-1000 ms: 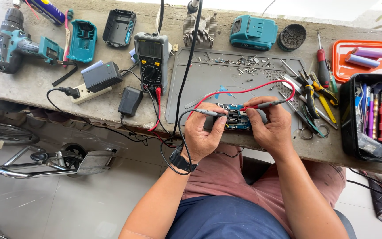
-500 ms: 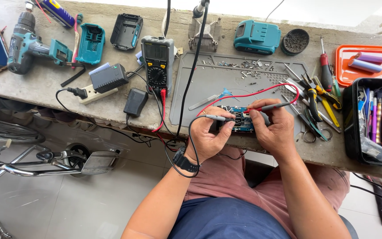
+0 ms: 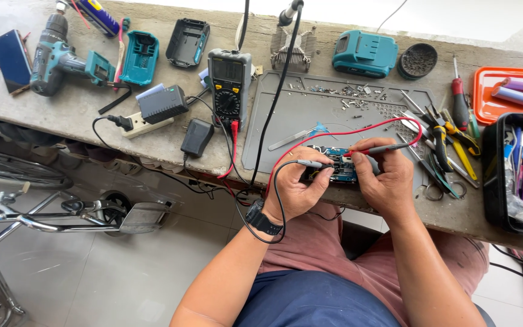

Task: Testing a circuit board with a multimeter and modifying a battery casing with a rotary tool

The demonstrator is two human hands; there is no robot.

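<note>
Only a small blue circuit board [image 3: 340, 169]

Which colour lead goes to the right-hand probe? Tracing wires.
Red lead, to the right hand; head view.

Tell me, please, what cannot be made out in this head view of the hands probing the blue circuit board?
- Blue circuit board: mostly hidden by the left hand and right hand.
- Probe tips: contact points too small to tell.
- Multimeter: display too small, glared.
- Black tool tray: cut off by the right edge.
</note>
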